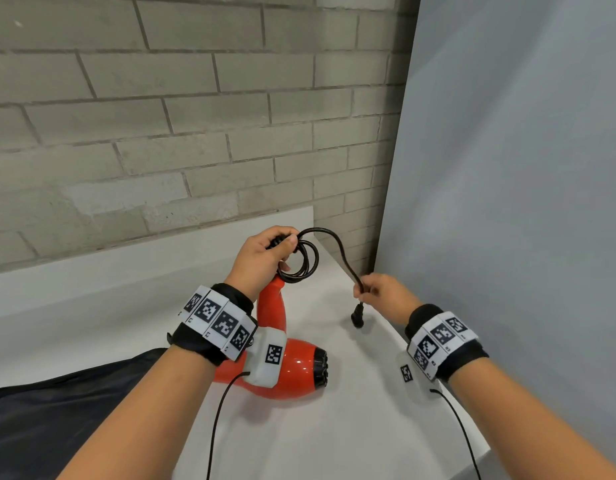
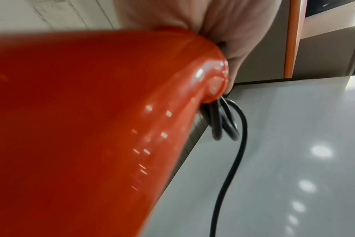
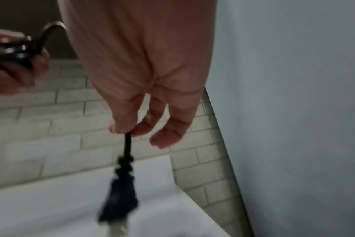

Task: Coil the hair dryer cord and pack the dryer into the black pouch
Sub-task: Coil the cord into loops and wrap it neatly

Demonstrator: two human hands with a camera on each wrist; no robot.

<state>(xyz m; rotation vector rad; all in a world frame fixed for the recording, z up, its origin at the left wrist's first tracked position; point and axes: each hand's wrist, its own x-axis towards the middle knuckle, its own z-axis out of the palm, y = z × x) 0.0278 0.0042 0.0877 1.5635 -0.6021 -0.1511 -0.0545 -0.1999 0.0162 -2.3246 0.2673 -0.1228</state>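
A red hair dryer (image 1: pixel 292 370) lies on the white table (image 1: pixel 334 427), black nozzle to the right, handle (image 1: pixel 273 306) pointing away from me. My left hand (image 1: pixel 268 252) grips the handle end together with a few loops of the black cord (image 1: pixel 303 263). From there the cord arcs right to my right hand (image 1: pixel 372 289), which pinches it just above the dangling black plug (image 1: pixel 357 315). In the left wrist view the red dryer (image 2: pixel 81 128) fills the frame beside the cord loops (image 2: pixel 225 121). In the right wrist view thumb and fingers (image 3: pixel 132 128) pinch the cord above the plug (image 3: pixel 120 203). The black pouch (image 1: pixel 64 410) lies at the lower left.
A grey brick wall (image 1: pixel 161 116) stands behind the table, and a pale grey panel (image 1: pixel 524 168) closes off the right side. The table's right edge (image 1: pixel 420 368) runs just under my right wrist. Thin black wires hang from both wrist bands.
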